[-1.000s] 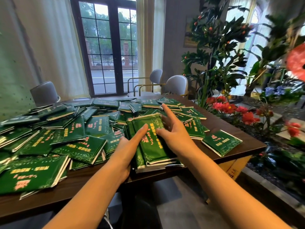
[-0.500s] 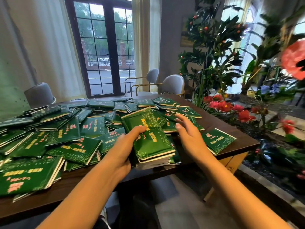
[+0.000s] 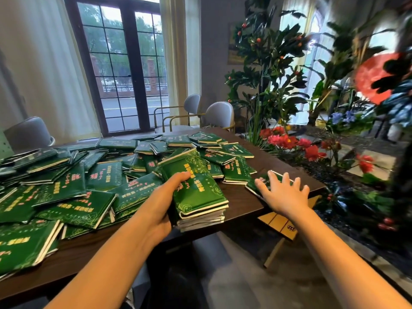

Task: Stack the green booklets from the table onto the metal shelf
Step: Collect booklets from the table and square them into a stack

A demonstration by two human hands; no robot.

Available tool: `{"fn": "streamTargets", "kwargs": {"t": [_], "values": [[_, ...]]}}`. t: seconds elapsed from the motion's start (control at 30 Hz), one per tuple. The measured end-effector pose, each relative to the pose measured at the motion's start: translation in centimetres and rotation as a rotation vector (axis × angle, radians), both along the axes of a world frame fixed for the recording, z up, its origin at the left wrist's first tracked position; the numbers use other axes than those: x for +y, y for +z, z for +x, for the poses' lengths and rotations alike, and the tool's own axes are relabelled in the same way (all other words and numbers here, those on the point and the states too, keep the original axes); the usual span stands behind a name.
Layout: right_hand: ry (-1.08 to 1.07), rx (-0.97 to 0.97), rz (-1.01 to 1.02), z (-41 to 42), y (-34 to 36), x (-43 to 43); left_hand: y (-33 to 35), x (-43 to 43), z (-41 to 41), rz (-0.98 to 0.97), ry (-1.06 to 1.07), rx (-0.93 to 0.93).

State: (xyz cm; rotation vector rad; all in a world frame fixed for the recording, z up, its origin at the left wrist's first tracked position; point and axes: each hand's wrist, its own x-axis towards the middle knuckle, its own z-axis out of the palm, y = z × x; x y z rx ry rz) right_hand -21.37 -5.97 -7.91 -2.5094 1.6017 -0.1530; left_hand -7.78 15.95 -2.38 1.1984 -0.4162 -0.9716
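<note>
Daylight comes through a tall dark-framed window [image 3: 124, 70] behind a dark wooden table [image 3: 238, 204], with grey chairs [image 3: 219, 114] and leafy plants [image 3: 267, 63] around it.

From the head view, loose booklets [image 3: 100, 175] cover most of the table in a disordered layer. The left hand [image 3: 162, 201] grips a thick stack of booklets [image 3: 198, 195] at the near edge, with the thumb pressed on the top cover and the fingers hidden under it. The right hand [image 3: 283, 192] is spread wide, fingers apart, over a single booklet [image 3: 265, 179] near the right corner. I cannot tell if it already touches. A cardboard box [image 3: 287, 224] shows under that corner. The metal shelf is not in view.

I judge that the step is to add this booklet to the stack. It is better to slide it toward the table edge, pinch it there and lay it square on top, while the left hand keeps the stack level.

The covers are glossy green with gold and red print, probably slippery. The white page edges look uneven, so the stack may fan out.
</note>
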Motion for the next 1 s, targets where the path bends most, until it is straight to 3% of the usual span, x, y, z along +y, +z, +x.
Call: {"fn": "streamTargets", "kwargs": {"t": [0.23,0.33,0.5,0.67,1.0], "values": [[0.085,-0.024,-0.021,0.2,-0.7,-0.2,0.2,-0.4,0.5,-0.019,0.097,-0.005],[0.133,-0.061,-0.039,0.3,-0.9,-0.2,-0.5,0.0,0.6,0.009,0.035,0.108],[0.199,-0.063,-0.106,0.2,-1.6,0.6,-0.9,0.2,0.8,0.0,0.031,0.103],[0.233,-0.135,-0.358,-0.5,-2.2,2.6,-0.8,0.2,0.8,-0.003,0.025,0.11],[0.529,-0.127,-0.353,-2.3,-4.7,2.9,-0.8,0.3,0.6,-0.012,0.043,0.107]]}}
